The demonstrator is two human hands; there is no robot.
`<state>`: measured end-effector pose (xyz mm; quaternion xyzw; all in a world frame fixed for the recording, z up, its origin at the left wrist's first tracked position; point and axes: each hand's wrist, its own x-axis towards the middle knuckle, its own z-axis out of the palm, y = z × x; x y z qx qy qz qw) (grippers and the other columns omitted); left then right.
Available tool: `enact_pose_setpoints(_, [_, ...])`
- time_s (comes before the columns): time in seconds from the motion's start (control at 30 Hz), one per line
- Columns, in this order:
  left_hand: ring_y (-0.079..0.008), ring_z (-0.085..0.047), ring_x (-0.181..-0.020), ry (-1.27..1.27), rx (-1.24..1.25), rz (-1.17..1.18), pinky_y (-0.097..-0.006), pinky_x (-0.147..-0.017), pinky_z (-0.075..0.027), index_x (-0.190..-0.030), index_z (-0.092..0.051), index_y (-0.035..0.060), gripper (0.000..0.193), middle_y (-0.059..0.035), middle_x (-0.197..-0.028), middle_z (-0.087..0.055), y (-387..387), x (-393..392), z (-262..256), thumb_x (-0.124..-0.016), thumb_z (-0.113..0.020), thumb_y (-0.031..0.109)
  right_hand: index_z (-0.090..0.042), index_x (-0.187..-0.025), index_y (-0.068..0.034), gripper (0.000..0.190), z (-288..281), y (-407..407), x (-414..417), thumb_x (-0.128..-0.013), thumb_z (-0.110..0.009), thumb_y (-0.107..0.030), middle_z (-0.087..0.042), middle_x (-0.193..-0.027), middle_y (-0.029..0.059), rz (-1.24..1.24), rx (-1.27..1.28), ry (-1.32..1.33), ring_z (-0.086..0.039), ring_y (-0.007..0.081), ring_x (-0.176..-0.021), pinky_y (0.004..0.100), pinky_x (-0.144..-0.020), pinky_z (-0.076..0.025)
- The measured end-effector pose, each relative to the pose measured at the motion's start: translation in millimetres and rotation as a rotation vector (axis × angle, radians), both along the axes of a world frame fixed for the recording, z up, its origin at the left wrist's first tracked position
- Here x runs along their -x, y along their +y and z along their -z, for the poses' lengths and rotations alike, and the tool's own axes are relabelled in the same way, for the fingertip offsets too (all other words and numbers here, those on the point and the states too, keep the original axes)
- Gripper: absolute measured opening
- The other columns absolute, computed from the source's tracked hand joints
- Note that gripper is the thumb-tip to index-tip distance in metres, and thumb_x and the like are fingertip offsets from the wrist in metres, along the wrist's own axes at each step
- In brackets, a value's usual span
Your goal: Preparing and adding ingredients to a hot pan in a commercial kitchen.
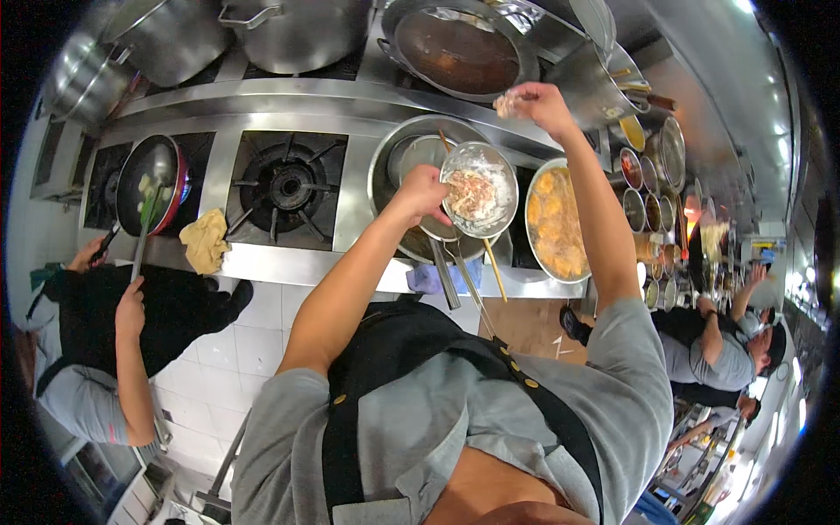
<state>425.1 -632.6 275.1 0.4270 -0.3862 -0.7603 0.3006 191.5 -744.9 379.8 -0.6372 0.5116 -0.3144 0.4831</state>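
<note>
My left hand [423,193] grips the rim of a metal bowl [481,190] that holds floured, pinkish-white pieces. Under the bowl lie a strainer and other long-handled tools, across a large round pan [387,157] on the stove. Raised beyond the bowl to the upper right, my right hand [535,108] pinches a floured piece [505,107]. That hand is near the rim of a large wok [453,49] with dark liquid. Below my right forearm, an oval pan [554,223] holds golden pieces in bubbling oil.
At the left, a co-worker [85,315] holds a frying pan [151,184] and a utensil. A bare burner [289,187], a yellow cloth [205,241] and a blue cloth [426,279] are nearby. Tall stockpots [302,33] line the back. Containers [633,210] and other people stand at the right.
</note>
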Motion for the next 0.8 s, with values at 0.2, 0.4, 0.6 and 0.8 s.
enact_pose_setpoints(0.2, [-0.0241, -0.059, -0.06, -0.068, 0.019, -0.128, -0.038, -0.044, -0.057, -0.07, -0.047, -0.0038, 0.01, -0.008, -0.071, -0.046, 24, -30, -9, -0.078, -0.053, -0.003, -0.06, -0.086, 0.0, 0.015, 72, -119, -7, -0.078, -0.057, -0.012, -0.065, -0.085, 0.0191, 0.079, 0.564, 0.863, -0.064, 0.0322, -0.078, 0.0397, -0.069, -0.05])
enact_pose_setpoints(0.4, [-0.0225, -0.058, -0.058, -0.01, 0.012, -0.166, -0.0352, -0.044, -0.057, -0.071, -0.048, -0.0027, 0.01, -0.0091, -0.071, -0.048, 29, -44, 1, -0.079, -0.054, 0.0, -0.066, -0.08, -0.004, 0.019, 81, -158, 22, -0.077, -0.054, -0.02, -0.063, -0.085, 0.0203, -0.052, 0.599, 1.263, -0.061, 0.0379, -0.084, 0.0445, -0.077, -0.048])
enact_pose_setpoints(0.6, [-0.024, -0.059, -0.058, -0.017, -0.016, -0.173, -0.0359, -0.046, -0.059, -0.079, -0.052, -0.0083, 0.007, -0.0126, -0.073, -0.051, 7, -46, 18, -0.078, -0.053, -0.001, -0.068, -0.09, -0.004, 0.02, -11, -47, -28, -0.075, -0.062, -0.015, -0.065, -0.083, 0.0189, -0.176, 0.418, 0.874, -0.064, 0.0284, -0.079, 0.0369, -0.074, -0.051])
enact_pose_setpoints(0.8, [-0.0294, -0.064, -0.073, 0.072, -0.033, 0.006, -0.0404, -0.051, -0.059, -0.093, -0.056, -0.0116, 0.019, -0.0188, -0.088, -0.059, -15, -4, 3, -0.077, -0.05, -0.002, -0.058, -0.111, -0.006, 0.047, 44, 129, -22, -0.066, -0.069, -0.009, -0.055, -0.112, 0.0206, -0.408, 0.384, 0.881, -0.055, 0.0381, -0.098, 0.0405, -0.085, -0.046])
